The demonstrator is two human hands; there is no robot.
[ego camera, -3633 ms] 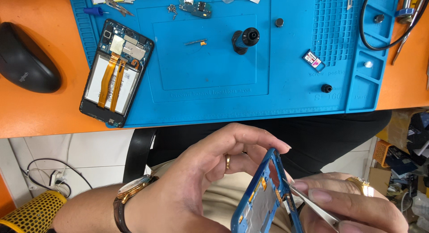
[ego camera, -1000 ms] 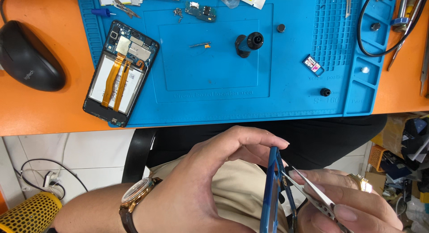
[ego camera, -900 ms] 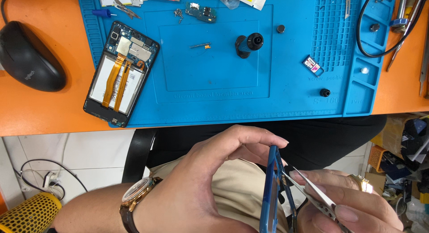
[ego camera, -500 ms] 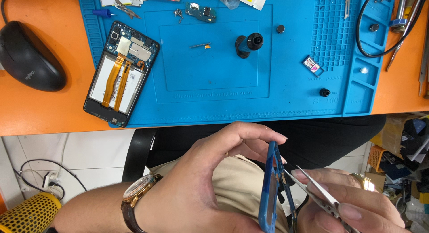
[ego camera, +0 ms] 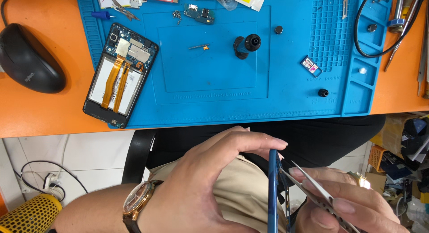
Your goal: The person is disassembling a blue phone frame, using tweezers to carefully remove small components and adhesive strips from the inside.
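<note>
- My left hand (ego camera: pixel 210 184) grips a blue phone frame (ego camera: pixel 273 193) held edge-on over the lap, fingertips curled over its upper end.
- My right hand (ego camera: pixel 344 201) pinches metal tweezers (ego camera: pixel 313 193), whose tips meet the frame's right side just below those fingertips.
- Beyond, on the orange desk (ego camera: pixel 53 112), a blue mat (ego camera: pixel 232 58) carries an opened phone (ego camera: pixel 120 74) at left.
- A black mouse (ego camera: pixel 29 58) lies left of the mat.

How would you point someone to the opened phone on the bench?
Start at the blue work mat on the orange desk. At the mat's lower left corner, right of the black mouse, lies the opened phone. Two orange ribbon cables down its exposed inside mark it out.
</note>
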